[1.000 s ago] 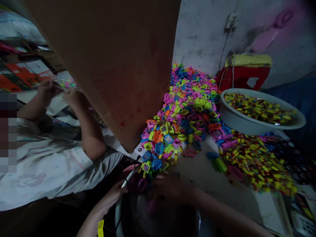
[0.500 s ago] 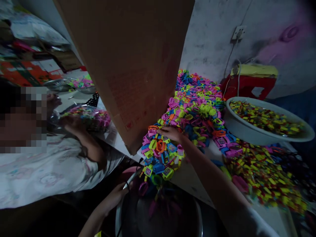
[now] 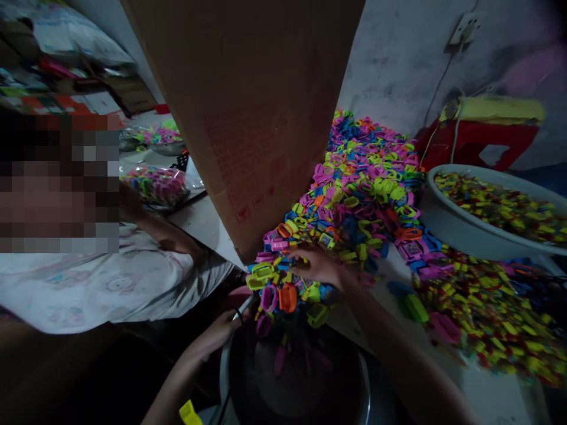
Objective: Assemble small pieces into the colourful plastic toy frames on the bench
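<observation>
1. Right hand (image 3: 321, 268) is pressed palm-down on the pieces (image 3: 287, 295) at the table (image 3: 201, 221) edge, fingers half curled; whether any piece is gripped cannot be told.
2. Half a second back it was reached farther up the pile (image 3: 367, 183), toward 12 o'clock; now it's been drawn toward 6, pieces dragged along.
3. Left hand (image 3: 217, 333) is closed on the basin (image 3: 319, 389) rim, at 7 o'clock of the right.
4. Pieces are spilled over the edge above the basin.
</observation>
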The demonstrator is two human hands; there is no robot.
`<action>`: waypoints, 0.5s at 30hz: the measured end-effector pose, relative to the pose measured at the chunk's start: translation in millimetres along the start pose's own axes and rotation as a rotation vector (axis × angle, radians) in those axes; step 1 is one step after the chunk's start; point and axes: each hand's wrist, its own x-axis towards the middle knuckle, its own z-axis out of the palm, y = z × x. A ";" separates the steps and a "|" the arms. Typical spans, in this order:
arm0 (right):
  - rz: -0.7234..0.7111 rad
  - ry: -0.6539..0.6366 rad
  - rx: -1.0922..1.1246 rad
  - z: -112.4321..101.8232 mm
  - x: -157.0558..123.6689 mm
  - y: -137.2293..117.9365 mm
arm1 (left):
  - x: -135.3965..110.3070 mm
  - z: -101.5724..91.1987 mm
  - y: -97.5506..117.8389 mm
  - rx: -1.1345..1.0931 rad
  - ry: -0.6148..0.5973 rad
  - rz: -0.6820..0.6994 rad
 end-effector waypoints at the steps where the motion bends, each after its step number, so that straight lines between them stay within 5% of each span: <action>1: -0.012 -0.012 -0.035 2.3 -4.2 -2.6 | -0.6 0.0 1.2 0.004 0.013 0.011; 15: -0.061 -0.203 -0.198 20.7 -47.9 -38.9 | 38.1 -9.0 -3.9 -0.001 -0.107 0.126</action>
